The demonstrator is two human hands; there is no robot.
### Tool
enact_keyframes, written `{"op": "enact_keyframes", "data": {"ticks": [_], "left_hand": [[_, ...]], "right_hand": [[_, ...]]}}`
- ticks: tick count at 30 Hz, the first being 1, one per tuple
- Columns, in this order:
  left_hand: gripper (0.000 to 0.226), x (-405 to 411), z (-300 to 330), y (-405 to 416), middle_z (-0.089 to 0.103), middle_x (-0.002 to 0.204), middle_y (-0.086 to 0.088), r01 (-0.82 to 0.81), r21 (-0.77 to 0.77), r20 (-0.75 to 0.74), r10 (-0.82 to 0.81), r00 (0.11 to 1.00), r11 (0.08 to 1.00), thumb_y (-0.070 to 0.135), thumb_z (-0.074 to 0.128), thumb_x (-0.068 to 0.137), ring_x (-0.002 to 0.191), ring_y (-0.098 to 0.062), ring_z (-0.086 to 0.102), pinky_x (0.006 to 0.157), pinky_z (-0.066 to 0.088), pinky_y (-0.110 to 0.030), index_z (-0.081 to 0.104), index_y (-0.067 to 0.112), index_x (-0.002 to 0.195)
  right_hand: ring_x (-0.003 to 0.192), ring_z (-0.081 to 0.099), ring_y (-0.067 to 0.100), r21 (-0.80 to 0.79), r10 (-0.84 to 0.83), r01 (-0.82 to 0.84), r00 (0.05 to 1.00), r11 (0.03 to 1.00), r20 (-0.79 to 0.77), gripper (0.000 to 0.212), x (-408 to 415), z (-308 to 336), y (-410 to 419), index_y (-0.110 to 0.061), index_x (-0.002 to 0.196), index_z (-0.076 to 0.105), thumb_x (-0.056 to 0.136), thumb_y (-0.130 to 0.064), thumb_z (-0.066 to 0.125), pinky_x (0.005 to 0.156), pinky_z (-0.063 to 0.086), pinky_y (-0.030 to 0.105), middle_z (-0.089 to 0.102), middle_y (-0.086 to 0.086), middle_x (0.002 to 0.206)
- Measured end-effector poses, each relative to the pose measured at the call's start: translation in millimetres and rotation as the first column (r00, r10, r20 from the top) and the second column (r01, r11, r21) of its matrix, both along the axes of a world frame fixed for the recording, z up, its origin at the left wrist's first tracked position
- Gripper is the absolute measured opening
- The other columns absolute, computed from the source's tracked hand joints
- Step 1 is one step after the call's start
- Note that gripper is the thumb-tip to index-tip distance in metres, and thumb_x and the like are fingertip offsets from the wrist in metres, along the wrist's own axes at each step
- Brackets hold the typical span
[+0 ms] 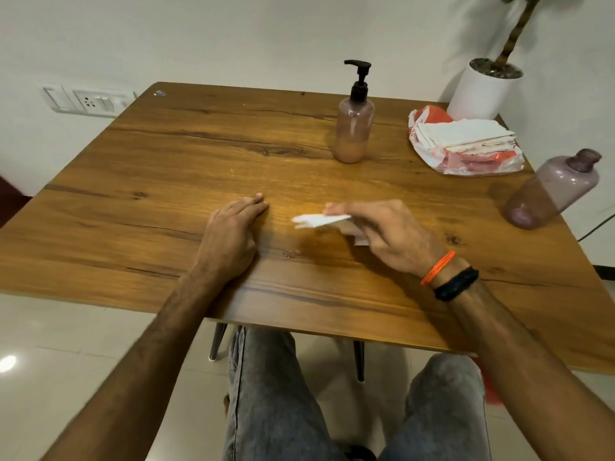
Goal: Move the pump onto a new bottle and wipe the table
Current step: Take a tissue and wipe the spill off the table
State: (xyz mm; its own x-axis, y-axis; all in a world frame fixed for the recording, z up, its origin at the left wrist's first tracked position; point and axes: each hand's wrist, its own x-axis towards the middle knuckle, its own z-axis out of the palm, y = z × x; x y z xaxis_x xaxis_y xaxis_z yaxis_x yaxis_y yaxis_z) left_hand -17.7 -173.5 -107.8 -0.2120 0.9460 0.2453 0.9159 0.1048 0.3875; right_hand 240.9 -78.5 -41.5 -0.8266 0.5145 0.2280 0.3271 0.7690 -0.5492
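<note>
On the wall at the far left sits a socket plate (87, 102), just beyond the corner of the wooden table (159, 168). The left hand (231, 234) lies flat on the near middle of the table, fingers straight and together, holding nothing. Just to its right, the right hand (382, 232) pinches a folded white tissue (319, 220) between thumb and fingers, low over the wood; whether the tissue touches the surface I cannot tell. Such a tissue is light, soft and easily torn, so it is best kept folded under flat fingers while wiping. Further back stands the pump bottle (353, 128), upright, about a third full of a peach liquid, the black pump (359, 78) already on its neck. It looks like light, smooth plastic, probably best held round the body. To the right lies a stack of tissues (466, 136) on a red and white plastic bag (472, 163), with a white plant pot (482, 91) behind. At the right edge stands an open purple bottle (552, 189), without any cap.
</note>
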Motion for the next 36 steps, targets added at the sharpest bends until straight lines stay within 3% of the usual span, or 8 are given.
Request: {"op": "enact_keyframes", "data": {"ticks": [3, 7, 11, 20, 26, 30, 33, 36], "left_hand": [[0.05, -1.4, -1.0, -0.9, 0.049, 0.147, 0.0, 0.008, -0.006, 0.008, -0.007, 1.0, 1.0, 0.021, 0.037, 0.089, 0.135, -0.022, 0.045, 0.11, 0.035, -0.05, 0.055, 0.017, 0.135], [0.051, -0.5, 2.0, -2.3, 0.049, 0.147, 0.001, 0.006, -0.005, 0.033, -0.005, 0.999, 1.0, 0.023, 0.036, 0.089, 0.135, -0.02, 0.044, 0.11, 0.034, -0.051, 0.055, 0.017, 0.135], [0.046, -0.1, 1.2, -2.5, 0.048, 0.147, 0.001, 0.008, 0.003, 0.033, -0.008, 0.999, 1.0, 0.017, 0.039, 0.092, 0.136, -0.02, 0.044, 0.111, 0.034, -0.051, 0.055, 0.016, 0.135], [0.044, -1.8, -1.0, -1.3, 0.048, 0.147, -0.001, 0.009, 0.005, 0.029, -0.01, 1.0, 1.0, 0.012, 0.043, 0.093, 0.136, -0.021, 0.044, 0.111, 0.034, -0.049, 0.055, 0.015, 0.135], [0.043, -1.4, -0.2, -2.3, 0.049, 0.147, -0.001, 0.013, 0.008, 0.052, -0.013, 0.999, 1.0, 0.017, 0.042, 0.094, 0.136, -0.021, 0.043, 0.112, 0.033, -0.052, 0.054, 0.016, 0.136], [0.045, -1.5, 2.8, -2.9, 0.049, 0.146, -0.002, 0.018, -0.003, 0.076, -0.018, 0.997, 1.0, 0.018, 0.04, 0.093, 0.136, -0.021, 0.043, 0.114, 0.031, -0.049, 0.055, 0.014, 0.135], [0.038, 1.4, 7.7, -2.3, 0.055, 0.141, -0.005, -0.009, 0.044, 0.194, 0.001, 0.981, 0.999, 0.007, 0.045, 0.095, 0.132, -0.022, 0.048, 0.114, 0.03, -0.03, 0.06, 0.01, 0.129], [0.033, 7.4, 20.0, -3.9, 0.062, 0.133, -0.001, -0.093, 0.069, 0.402, 0.058, 0.914, 0.993, 0.015, 0.047, 0.098, 0.124, -0.016, 0.054, 0.107, 0.039, -0.029, 0.061, 0.017, 0.129]], "right_hand": [[0.116, 0.062, 0.019, 0.127, -0.141, 0.154, 0.984, 0.98, -0.109, 0.034, -9.7, 2.9, 13.9, -0.009, 0.124, 0.063, 0.092, -0.002, 0.051, 0.1, 0.048, 0.029, 0.064, 0.007, 0.127], [0.124, 0.055, 0.024, 0.25, -0.204, 0.168, 0.971, 0.954, 0.127, 0.05, -29.4, -6.1, 20.6, -0.016, 0.13, 0.057, 0.087, 0.005, 0.044, 0.11, 0.038, 0.037, 0.059, 0.004, 0.135], [0.135, 0.043, 0.023, 0.174, -0.152, 0.101, 0.938, 0.98, 0.31, 0.052, -34.5, -28.2, 12.8, -0.022, 0.14, 0.047, 0.093, -0.001, 0.041, 0.114, 0.031, 0.035, 0.047, 0.003, 0.146], [0.143, 0.029, 0.008, 0.045, -0.025, 0.013, 0.962, 0.999, 0.271, 0.05, -12.4, -25.9, -41.6, -0.023, 0.142, 0.043, 0.097, -0.002, 0.038, 0.121, 0.016, 0.033, 0.035, -0.006, 0.153], [0.116, 0.058, 0.011, -0.021, 0.112, -0.11, 0.972, 0.994, 0.205, 0.039, -2.5, -18.8, -69.5, -0.026, 0.133, 0.055, 0.098, -0.011, 0.046, 0.101, 0.044, 0.024, 0.059, -0.002, 0.134], [0.07, 0.059, 0.006, -0.169, 0.025, -0.026, 1.0, 0.985, -0.012, 0.032, -10.6, -5.5, -51.4, -0.024, 0.124, 0.062, 0.098, -0.013, 0.047, 0.059, 0.048, 0.022, 0.07, -0.007, 0.093], [0.075, 0.06, 0.023, -0.385, -0.188, 0.108, 0.966, 0.917, -0.178, 0.024, -23.5, 0.7, -32.6, -0.018, 0.104, 0.069, 0.099, -0.011, 0.046, 0.067, 0.043, 0.039, 0.069, 0.005, 0.087], [0.095, 0.068, 0.034, -0.792, -0.452, 0.08, 0.853, 0.606, -0.26, 0.026, -37.1, 5.7, -18.6, 0.001, 0.113, 0.064, 0.1, -0.011, 0.044, 0.08, 0.054, 0.042, 0.068, 0.021, 0.112]]}}
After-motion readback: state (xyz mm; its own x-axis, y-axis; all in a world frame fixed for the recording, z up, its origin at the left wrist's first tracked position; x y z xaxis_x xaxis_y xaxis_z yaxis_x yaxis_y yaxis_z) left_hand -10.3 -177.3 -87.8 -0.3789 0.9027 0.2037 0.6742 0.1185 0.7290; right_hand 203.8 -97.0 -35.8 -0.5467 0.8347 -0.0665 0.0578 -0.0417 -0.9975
